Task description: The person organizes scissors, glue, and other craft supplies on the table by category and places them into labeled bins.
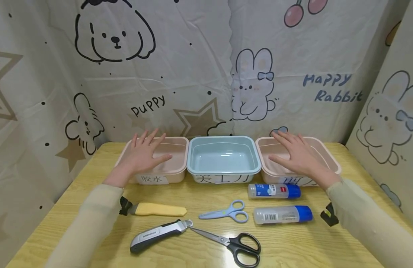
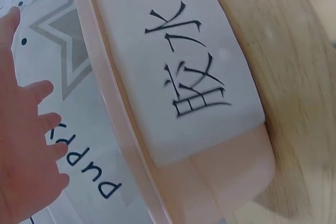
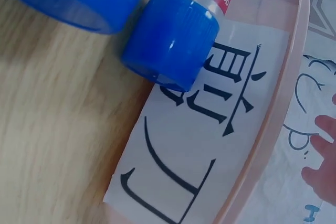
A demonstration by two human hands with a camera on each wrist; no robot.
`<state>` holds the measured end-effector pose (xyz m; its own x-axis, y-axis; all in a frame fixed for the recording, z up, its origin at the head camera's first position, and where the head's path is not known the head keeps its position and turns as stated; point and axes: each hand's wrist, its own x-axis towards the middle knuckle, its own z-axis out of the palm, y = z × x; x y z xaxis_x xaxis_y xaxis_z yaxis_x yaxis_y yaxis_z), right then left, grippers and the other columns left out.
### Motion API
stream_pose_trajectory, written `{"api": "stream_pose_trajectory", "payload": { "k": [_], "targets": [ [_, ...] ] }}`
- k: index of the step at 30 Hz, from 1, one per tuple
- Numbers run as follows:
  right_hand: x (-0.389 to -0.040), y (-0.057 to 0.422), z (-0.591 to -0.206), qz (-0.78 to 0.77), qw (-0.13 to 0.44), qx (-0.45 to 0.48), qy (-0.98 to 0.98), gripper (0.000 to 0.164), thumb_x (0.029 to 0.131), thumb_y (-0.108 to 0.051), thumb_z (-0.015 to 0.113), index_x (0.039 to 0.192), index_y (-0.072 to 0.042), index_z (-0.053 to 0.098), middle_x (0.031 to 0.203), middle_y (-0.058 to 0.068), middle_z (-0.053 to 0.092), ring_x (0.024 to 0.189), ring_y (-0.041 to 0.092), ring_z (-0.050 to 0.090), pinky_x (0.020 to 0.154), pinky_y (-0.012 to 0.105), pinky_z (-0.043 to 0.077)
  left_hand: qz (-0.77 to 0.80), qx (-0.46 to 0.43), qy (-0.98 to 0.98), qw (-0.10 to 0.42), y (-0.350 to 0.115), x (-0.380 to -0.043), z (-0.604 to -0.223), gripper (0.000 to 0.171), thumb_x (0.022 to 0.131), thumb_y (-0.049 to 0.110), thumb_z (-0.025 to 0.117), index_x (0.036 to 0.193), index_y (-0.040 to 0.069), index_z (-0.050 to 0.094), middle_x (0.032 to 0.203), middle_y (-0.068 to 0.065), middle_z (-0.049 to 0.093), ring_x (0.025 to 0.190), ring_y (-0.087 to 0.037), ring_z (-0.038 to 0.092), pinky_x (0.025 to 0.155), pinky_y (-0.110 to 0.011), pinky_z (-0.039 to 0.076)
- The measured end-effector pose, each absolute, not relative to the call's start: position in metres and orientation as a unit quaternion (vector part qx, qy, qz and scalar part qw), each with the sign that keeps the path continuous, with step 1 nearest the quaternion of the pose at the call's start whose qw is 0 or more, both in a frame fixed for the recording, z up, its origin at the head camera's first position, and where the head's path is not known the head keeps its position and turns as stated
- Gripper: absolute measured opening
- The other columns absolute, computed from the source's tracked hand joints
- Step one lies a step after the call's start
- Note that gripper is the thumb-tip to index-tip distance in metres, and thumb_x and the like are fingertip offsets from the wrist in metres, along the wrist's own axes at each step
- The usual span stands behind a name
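Note:
My left hand [image 1: 143,154] is spread over the left pink bin [image 1: 174,156], fingers straight and holding nothing. Over the right pink bin [image 1: 322,152] my right hand [image 1: 293,154] is likewise spread and holds nothing. Between them stands a blue bin [image 1: 223,158]. On the table lie a yellow-handled knife [image 1: 159,209], a grey and black utility knife [image 1: 159,234], blue scissors [image 1: 224,212] and black-handled scissors [image 1: 230,243]. Two clear glue bottles with blue caps, an upper glue bottle [image 1: 273,191] and a lower glue bottle [image 1: 281,214], lie before the right bin.
Each bin bears a white paper label, such as the left bin's label [image 2: 184,72] and the right bin's label [image 3: 210,119]. A printed curtain [image 1: 193,74] hangs behind the wooden table [image 1: 102,253] and along its sides. The bins stand side by side at the table's back.

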<state>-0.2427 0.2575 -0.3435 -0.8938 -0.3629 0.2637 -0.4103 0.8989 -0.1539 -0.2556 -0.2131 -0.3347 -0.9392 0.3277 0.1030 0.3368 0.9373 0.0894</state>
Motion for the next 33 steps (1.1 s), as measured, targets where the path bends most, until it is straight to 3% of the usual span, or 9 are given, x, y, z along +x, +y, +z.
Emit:
{"api": "stream_pose_trajectory", "payload": {
  "k": [7, 10, 13, 19, 24, 29, 33],
  "targets": [
    [-0.228, 0.264, -0.348, 0.148, 0.147, 0.232, -0.950, 0.057, 0.083, -0.036, 0.064, 0.131, -0.011, 0.048, 0.131, 0.016, 0.049, 0.119, 0.037, 0.043, 0.098, 0.056, 0.032, -0.091, -0.199, -0.973, 0.076, -0.234, -0.254, -0.339, 0.086, 0.079, 0.064, 0.052, 0.142, 0.011, 0.031, 0.145, -0.014, 0.030, 0.132, -0.037, 0.025, 0.108, -0.054, 0.015],
    [-0.220, 0.268, -0.349, 0.152, 0.188, 0.293, -0.925, 0.040, 0.080, -0.021, 0.068, 0.117, -0.010, 0.059, 0.114, 0.010, 0.061, 0.100, 0.027, 0.056, 0.085, 0.046, 0.046, -0.136, -0.215, -0.963, 0.086, -0.247, -0.251, -0.343, 0.087, 0.072, 0.057, 0.066, 0.138, 0.009, 0.037, 0.139, -0.015, 0.040, 0.127, -0.035, 0.034, 0.104, -0.052, 0.025],
    [-0.211, 0.271, -0.350, 0.160, 0.212, 0.347, -0.899, 0.028, 0.076, -0.011, 0.072, 0.103, -0.012, 0.066, 0.095, -0.001, 0.066, 0.081, 0.012, 0.057, 0.069, 0.032, 0.050, -0.169, -0.216, -0.958, 0.090, -0.259, -0.247, -0.347, 0.090, 0.067, 0.053, 0.073, 0.137, 0.008, 0.039, 0.137, -0.015, 0.042, 0.124, -0.036, 0.037, 0.099, -0.055, 0.031],
    [-0.182, 0.272, -0.354, 0.219, 0.145, 0.412, -0.873, 0.017, 0.076, -0.007, 0.071, 0.087, -0.020, 0.068, 0.079, -0.018, 0.057, 0.068, -0.004, 0.047, 0.057, 0.016, 0.045, -0.197, -0.157, -0.966, 0.060, -0.277, -0.235, -0.353, 0.098, 0.066, 0.056, 0.073, 0.139, 0.004, 0.033, 0.141, -0.023, 0.032, 0.125, -0.045, 0.031, 0.097, -0.063, 0.027],
    [-0.160, 0.275, -0.363, 0.182, 0.083, 0.428, -0.881, 0.007, 0.083, -0.021, 0.067, 0.089, -0.025, 0.068, 0.082, -0.020, 0.055, 0.070, -0.005, 0.048, 0.057, 0.017, 0.044, -0.206, -0.114, -0.970, 0.054, -0.286, -0.227, -0.358, 0.103, 0.066, 0.058, 0.071, 0.139, 0.000, 0.030, 0.139, -0.029, 0.029, 0.125, -0.048, 0.029, 0.097, -0.064, 0.026],
    [-0.141, 0.280, -0.375, 0.085, 0.056, 0.389, -0.915, 0.036, 0.072, -0.055, 0.067, 0.097, -0.030, 0.065, 0.095, -0.018, 0.056, 0.082, 0.002, 0.053, 0.068, 0.028, 0.049, -0.219, -0.086, -0.971, 0.039, -0.291, -0.224, -0.361, 0.106, 0.068, 0.059, 0.069, 0.140, -0.004, 0.025, 0.141, -0.032, 0.022, 0.125, -0.050, 0.026, 0.098, -0.065, 0.023],
    [-0.135, 0.281, -0.385, 0.056, 0.084, 0.391, -0.915, 0.055, 0.061, -0.059, 0.073, 0.105, -0.027, 0.064, 0.101, -0.014, 0.054, 0.086, 0.006, 0.053, 0.070, 0.032, 0.050, -0.234, -0.074, -0.969, 0.029, -0.294, -0.223, -0.363, 0.103, 0.072, 0.055, 0.068, 0.141, -0.005, 0.021, 0.141, -0.033, 0.020, 0.125, -0.051, 0.025, 0.098, -0.065, 0.024]
  ]
}}
